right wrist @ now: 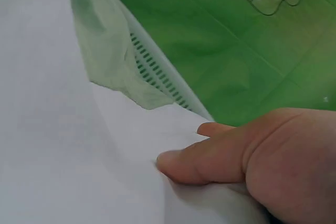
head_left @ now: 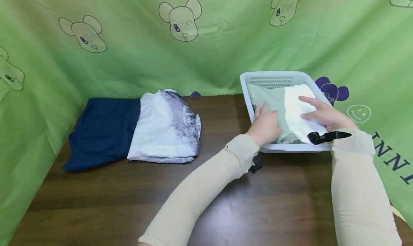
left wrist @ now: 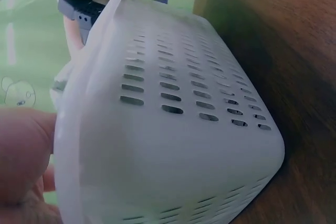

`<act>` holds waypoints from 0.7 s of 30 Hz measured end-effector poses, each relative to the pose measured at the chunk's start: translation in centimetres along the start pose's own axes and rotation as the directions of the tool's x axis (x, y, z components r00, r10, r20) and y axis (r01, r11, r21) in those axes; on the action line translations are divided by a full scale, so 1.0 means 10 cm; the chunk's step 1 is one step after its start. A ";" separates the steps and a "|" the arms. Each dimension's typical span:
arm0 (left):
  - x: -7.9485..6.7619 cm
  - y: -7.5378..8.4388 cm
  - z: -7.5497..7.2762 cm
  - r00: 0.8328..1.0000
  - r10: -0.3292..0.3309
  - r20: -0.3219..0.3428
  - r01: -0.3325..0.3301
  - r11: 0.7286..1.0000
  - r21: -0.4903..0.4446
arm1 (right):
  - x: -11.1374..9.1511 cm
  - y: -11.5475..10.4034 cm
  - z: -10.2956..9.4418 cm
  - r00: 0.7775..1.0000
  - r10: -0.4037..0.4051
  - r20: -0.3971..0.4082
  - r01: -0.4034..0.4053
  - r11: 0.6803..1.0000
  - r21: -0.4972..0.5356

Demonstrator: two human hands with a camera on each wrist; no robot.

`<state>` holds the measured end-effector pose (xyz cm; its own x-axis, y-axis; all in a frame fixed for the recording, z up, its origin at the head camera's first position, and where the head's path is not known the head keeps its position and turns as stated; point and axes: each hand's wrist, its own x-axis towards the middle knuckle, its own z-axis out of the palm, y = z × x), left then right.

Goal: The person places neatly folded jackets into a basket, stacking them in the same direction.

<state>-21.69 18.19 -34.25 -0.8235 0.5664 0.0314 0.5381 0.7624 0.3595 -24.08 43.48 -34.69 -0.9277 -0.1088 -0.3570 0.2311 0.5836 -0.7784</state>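
Observation:
A white plastic basket (head_left: pixel 274 74) holds a folded pale green cloth (head_left: pixel 269 95) on its left side and a white cloth (head_left: pixel 295 109) on its right. My left hand (head_left: pixel 265 127) reaches over the basket's near left corner, its fingers touching the green cloth. The left wrist view has the basket's slotted outer wall (left wrist: pixel 157 145) close up, with part of that hand at the rim. On the white cloth rests my right hand (head_left: pixel 329 116), thumb and fingers extended and apart. In the right wrist view its thumb lies along the white cloth (right wrist: pixel 121 145); some fingers are hidden.
To the left on the brown wooden table (head_left: pixel 106 199) lies a folded navy cloth (head_left: pixel 103 131). A folded white garment with a grey print (head_left: pixel 164 131) sits against it. Behind everything hangs a green curtain (head_left: pixel 135 59) with cartoon bears, close to the basket's back and right.

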 end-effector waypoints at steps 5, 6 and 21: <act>-0.01 0.02 0.02 0.981 0.183 0.068 -0.187 0.981 0.057 | 0.06 0.03 0.00 0.999 -0.001 0.051 0.006 0.995 -0.103; -0.01 0.02 0.02 0.974 0.204 0.099 -0.210 0.976 0.052 | 0.07 0.03 0.00 0.998 0.001 0.058 0.007 0.991 -0.131; -0.03 0.03 0.05 0.965 0.159 0.209 -0.172 0.984 0.049 | 0.36 0.15 -0.09 0.994 0.038 0.102 -0.006 0.955 -0.295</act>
<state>-21.20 18.42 -34.59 -0.6720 0.7327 -0.1072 0.6799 0.6678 0.3029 -27.31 44.68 -36.62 -0.8834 -0.1683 -0.4374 0.1400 0.7958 -0.5891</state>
